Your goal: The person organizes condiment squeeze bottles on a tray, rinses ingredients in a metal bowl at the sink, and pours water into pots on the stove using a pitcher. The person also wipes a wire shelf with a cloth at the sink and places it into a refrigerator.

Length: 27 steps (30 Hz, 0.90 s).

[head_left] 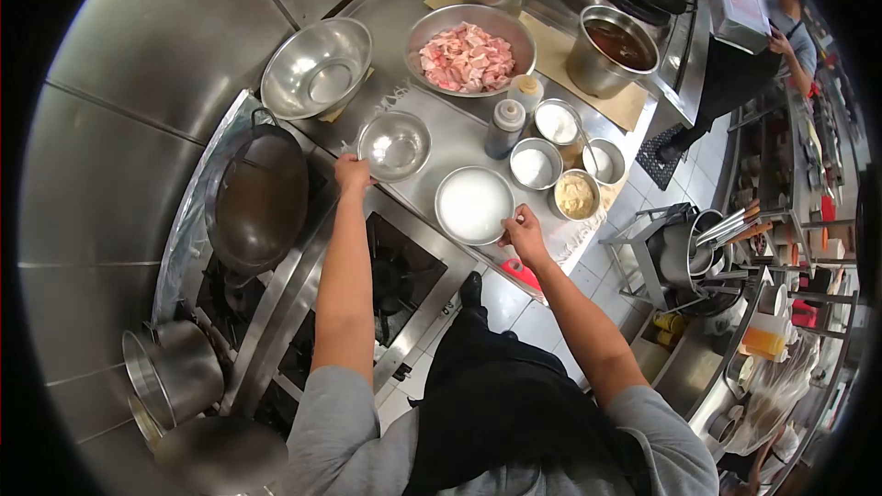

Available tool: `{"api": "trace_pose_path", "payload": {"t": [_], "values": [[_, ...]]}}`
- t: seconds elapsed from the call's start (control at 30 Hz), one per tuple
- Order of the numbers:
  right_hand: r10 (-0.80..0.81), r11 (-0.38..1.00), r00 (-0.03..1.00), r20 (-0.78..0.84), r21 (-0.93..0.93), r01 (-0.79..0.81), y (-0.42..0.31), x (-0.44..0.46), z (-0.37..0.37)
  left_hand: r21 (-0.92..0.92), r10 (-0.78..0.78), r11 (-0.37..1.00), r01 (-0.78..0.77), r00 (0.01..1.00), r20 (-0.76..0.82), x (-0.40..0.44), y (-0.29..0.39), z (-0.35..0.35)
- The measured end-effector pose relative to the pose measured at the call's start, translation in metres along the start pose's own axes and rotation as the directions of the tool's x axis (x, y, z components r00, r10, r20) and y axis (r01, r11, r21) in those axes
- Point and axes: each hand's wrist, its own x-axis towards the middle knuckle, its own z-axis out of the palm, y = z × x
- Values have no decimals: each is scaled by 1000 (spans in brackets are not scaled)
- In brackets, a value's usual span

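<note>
My left hand point(353, 174) is closed on the near left rim of a small steel bowl point(395, 145), whose shiny inside shows nothing in it. The fingers of my right hand point(524, 233) pinch the right rim of another steel bowl point(438, 211). White stuff point(475, 206) fills that one; whether it is powder or liquid I cannot tell. Both bowls are over the steel counter. Just beyond my right hand stand several small containers, among them one of yellowish paste point(576, 196) and one of white powder point(536, 164). A dark squeeze bottle point(504, 129) is beside them.
A large bowl of raw meat pieces point(467, 58) sits farther back, near a pot of brown liquid point(617, 44). To the left are a big steel bowl point(317, 69), a wok point(262, 197) and gas burners point(393, 283). A person point(797, 60) holds a lidded container point(738, 2).
</note>
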Motion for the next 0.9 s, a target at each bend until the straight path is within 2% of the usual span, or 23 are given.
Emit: {"api": "trace_pose_path", "payload": {"t": [0.1, 0.2, 0.33, 0.5, 0.6, 0.7, 0.73, 0.77, 0.83, 0.9], "values": [[8, 1000, 1000, -22, 6, -7, -2, 6, 4, 29, 42, 999, -43, 999, 30, 7, -1, 1], [14, 999, 1000, -6, 53, -13, 6, 13, 0, 10, 20, 1000, -21, 998, 66, 4, 3, -1], [35, 999, 999, -6, 15, -35, 7, 15, 1, -21, 55, 998, -54, 995, 86, -6, 11, -10], [121, 993, 993, -12, 16, -121, 3, 9, 0, -191, 47, 982, -12, 982, 181, -22, 10, -30], [159, 986, 986, -45, -52, -161, -1, 7, 0, -181, 97, 981, -67, 982, 163, -58, 21, -53], [195, 978, 981, -11, -67, -195, -9, -4, -9, -259, 120, 963, -75, 979, 162, -99, 19, -82], [190, 971, 982, 2, -147, -188, -13, -10, -15, -273, 113, 959, -76, 986, 123, -116, 16, -93], [119, 970, 993, -26, -210, -122, -16, -17, -19, -305, 108, 950, -64, 986, 128, -133, 11, -105], [-155, 867, 988, 9, -478, 141, -25, -37, -24, -354, 91, 933, -60, 993, 69, -168, -7, -131], [-173, 857, 973, 150, -464, 224, -32, -58, -19, -339, 69, 939, -54, 997, 33, -208, -32, -156]]}}
